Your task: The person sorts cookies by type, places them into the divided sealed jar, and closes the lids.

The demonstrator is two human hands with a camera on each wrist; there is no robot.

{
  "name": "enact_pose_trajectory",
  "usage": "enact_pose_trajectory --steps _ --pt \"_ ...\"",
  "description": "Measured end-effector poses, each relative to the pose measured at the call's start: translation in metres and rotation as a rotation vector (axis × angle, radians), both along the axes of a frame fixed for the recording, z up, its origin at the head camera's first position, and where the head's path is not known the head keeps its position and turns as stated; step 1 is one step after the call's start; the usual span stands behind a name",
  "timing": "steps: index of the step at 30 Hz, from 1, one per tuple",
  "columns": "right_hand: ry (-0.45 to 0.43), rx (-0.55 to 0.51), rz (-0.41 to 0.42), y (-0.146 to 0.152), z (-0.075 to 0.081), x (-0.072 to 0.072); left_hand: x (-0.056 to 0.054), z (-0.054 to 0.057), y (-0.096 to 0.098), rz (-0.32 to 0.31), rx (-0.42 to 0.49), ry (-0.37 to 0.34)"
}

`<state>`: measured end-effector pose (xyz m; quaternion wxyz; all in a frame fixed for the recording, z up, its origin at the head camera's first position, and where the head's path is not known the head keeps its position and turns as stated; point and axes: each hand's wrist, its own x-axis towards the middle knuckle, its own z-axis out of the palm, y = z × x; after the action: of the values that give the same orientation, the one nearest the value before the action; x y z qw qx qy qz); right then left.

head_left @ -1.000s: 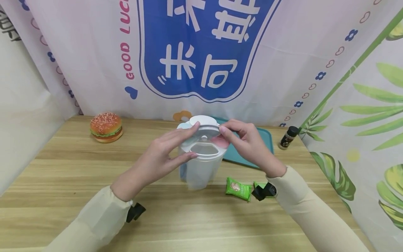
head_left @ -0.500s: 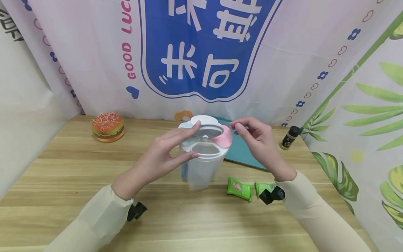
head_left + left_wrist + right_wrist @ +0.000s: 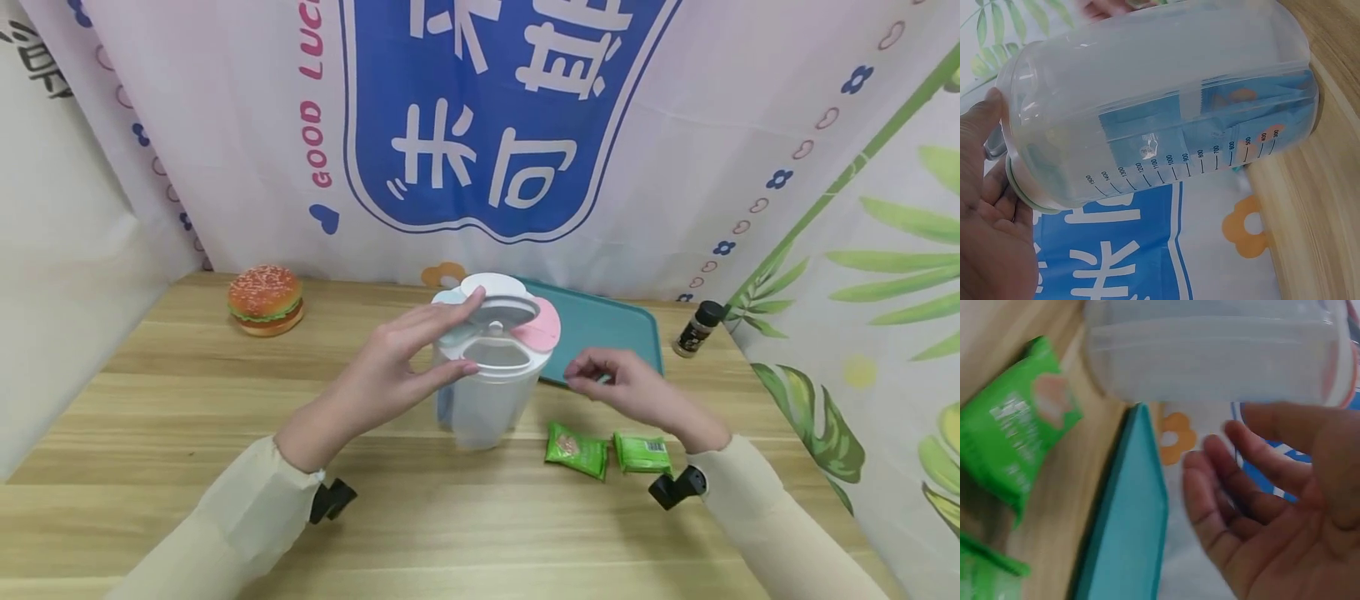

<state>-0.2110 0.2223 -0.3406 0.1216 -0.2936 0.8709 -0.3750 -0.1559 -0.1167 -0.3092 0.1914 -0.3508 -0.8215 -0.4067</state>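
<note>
A clear plastic storage container (image 3: 487, 412) with measuring marks stands on the table. Its lid (image 3: 538, 323) has white, pink and pale blue flaps; the near flap (image 3: 508, 310) is tilted up over an opening. My left hand (image 3: 390, 367) holds the container's top from the left, thumb at the front rim and a finger at the raised flap. Blue packets (image 3: 1147, 137) sit in one compartment in the left wrist view. My right hand (image 3: 626, 387), fingers loosely bent and holding nothing, hovers over two green snack packets (image 3: 576, 450) (image 3: 643, 454) and the tray's front edge.
A teal tray (image 3: 600, 325) lies behind and right of the container. At the back right is a black-capped seasoning bottle (image 3: 697, 329); a toy hamburger (image 3: 266, 300) sits at the back left. Printed cloths hang behind the wooden table (image 3: 187, 400).
My right hand has let go of the raised flap and moved right and down toward the green packets. The left hand stays at the container's top, and the flap remains up.
</note>
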Motion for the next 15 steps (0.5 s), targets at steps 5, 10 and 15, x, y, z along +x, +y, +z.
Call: enact_pose_trajectory --steps 5,10,15 --pt "-0.081 0.165 0.134 0.005 -0.021 0.009 -0.001 -0.002 0.001 -0.017 0.011 -0.005" --pt "-0.152 0.251 0.155 0.005 -0.035 0.015 -0.001 -0.001 0.002 -0.014 0.013 -0.006" --pt "-0.130 0.261 0.149 0.005 -0.043 0.015 -0.001 -0.002 0.001 -0.009 0.013 -0.009"
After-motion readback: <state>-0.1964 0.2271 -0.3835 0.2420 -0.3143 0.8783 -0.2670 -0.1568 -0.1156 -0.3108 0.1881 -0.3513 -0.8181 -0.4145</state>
